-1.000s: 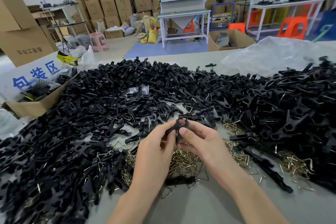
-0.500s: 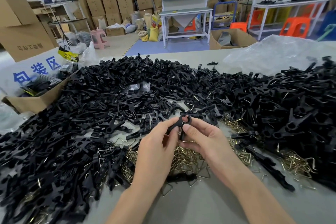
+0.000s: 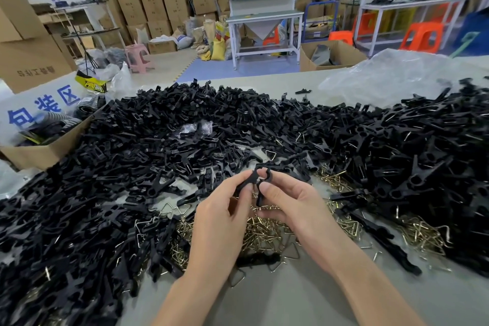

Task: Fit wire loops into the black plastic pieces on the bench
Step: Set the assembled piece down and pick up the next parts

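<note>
We see the left hand (image 3: pixel 222 214) and right hand (image 3: pixel 293 201) pinching one black piece (image 3: pixel 260 174) between thumbs and fingertips. Wire loops (image 3: pixel 264 233) lie heaped beneath on the bench (image 3: pixel 277 299).

Bare table (image 3: pixel 285 302) shows along the near edge. Heaped black plastic pieces (image 3: pixel 148 145) block the left, far and right sides; wire loops (image 3: pixel 267 233) litter the middle; a cardboard box (image 3: pixel 39 153) crowds the left edge.

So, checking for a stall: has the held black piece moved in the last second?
No: the black piece stays just below the same triangular wire loop, pinched by left hand and right hand.
</note>
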`<state>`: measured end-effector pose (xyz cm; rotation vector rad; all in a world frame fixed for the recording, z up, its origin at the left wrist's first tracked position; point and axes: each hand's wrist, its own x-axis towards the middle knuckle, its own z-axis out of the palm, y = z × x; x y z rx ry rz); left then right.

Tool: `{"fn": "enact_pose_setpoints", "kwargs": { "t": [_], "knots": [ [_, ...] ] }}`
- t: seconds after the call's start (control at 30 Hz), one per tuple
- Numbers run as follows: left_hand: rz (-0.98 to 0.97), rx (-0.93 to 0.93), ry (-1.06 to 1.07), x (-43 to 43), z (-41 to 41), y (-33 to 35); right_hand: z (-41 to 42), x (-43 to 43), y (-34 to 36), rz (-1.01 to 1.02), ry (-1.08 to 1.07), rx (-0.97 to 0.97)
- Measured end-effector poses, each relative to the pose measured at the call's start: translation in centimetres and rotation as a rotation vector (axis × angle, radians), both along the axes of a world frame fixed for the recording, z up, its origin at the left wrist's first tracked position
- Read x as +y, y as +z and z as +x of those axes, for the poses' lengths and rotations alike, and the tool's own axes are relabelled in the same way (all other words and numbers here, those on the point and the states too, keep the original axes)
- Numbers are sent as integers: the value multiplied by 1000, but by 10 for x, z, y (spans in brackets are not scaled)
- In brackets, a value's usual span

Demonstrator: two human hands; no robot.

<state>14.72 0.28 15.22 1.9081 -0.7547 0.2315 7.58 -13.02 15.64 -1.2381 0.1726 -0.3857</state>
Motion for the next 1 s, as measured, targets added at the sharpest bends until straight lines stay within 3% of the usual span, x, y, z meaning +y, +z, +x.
{"fn": "enact_pose_setpoints", "kwargs": {
  "t": [0.57, 0.7, 0.87, 1.0],
  "knots": [
    [38, -62, -139, 3, 0, 8, -3, -2, 1, 12, -24, -40],
    [192, -114, -30, 12, 4, 9, -2, -7, 2, 39, -157, -48],
    [767, -270, -122, 16, 3, 10, -1, -16, 0, 131, -284, -83],
    [824, -290, -113, 15, 7, 10, 1, -15, -1, 140, -303, -83]
  ]
}}
